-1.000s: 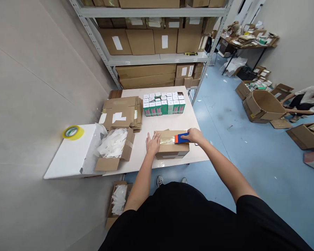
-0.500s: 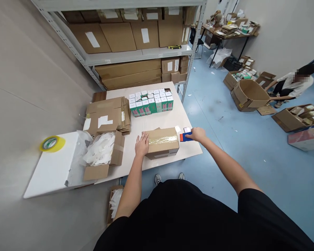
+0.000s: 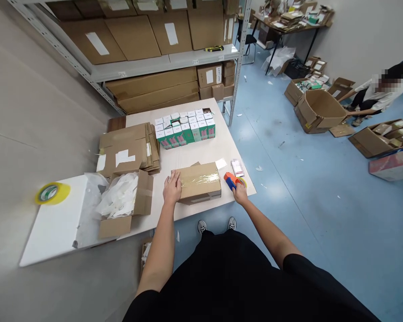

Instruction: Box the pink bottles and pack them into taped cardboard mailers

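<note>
A closed cardboard box (image 3: 199, 182) with a strip of clear tape along its top lies near the front edge of the white table (image 3: 201, 154). My left hand (image 3: 172, 187) rests flat against the box's left end, fingers spread. My right hand (image 3: 240, 194) is closed on the handle of an orange and blue tape dispenser (image 3: 231, 180), which sits on the table just right of the box.
Green and white small boxes (image 3: 184, 128) stand in rows at the back. Flattened cartons (image 3: 127, 147) and an open carton of plastic bags (image 3: 122, 199) lie to the left, a yellow tape roll (image 3: 50, 193) further left. A phone (image 3: 237, 167) is by the dispenser. Another person (image 3: 378, 91) crouches among cartons.
My right hand has drawn the tape dispenser off the box top, out past its right end, and down onto the table. My left hand has stayed on the box.
</note>
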`<state>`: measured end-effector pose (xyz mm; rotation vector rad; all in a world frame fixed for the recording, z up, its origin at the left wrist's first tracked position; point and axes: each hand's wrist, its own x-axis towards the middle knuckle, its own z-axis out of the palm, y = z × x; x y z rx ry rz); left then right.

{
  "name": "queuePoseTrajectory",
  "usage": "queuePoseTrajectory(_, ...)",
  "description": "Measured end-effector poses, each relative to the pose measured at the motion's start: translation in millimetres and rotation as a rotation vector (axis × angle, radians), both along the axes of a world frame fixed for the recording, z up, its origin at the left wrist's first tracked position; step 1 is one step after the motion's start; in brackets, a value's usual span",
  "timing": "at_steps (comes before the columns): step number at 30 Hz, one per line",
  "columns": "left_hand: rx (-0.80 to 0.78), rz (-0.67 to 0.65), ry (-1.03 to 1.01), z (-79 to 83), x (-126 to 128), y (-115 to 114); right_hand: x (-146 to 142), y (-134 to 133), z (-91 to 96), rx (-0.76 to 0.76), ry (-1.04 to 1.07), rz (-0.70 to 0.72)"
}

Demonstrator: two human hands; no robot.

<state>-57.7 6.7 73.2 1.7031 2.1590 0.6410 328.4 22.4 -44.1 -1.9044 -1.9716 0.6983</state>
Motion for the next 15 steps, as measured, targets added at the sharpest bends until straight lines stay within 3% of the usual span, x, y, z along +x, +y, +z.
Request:
queuePoseTrajectory(7, -0.011, 0.008, -0.002, 6.0, 3.4, -1.3, 17.3, 2.5, -37.5, -0.174, 0.182, -0.057)
queuePoseTrajectory(15, -0.012, 0.015, 0.005, 7.3, 3.5, -0.4, 45.8, 7.1, -47.3, -0.311, 0.039, -0.076)
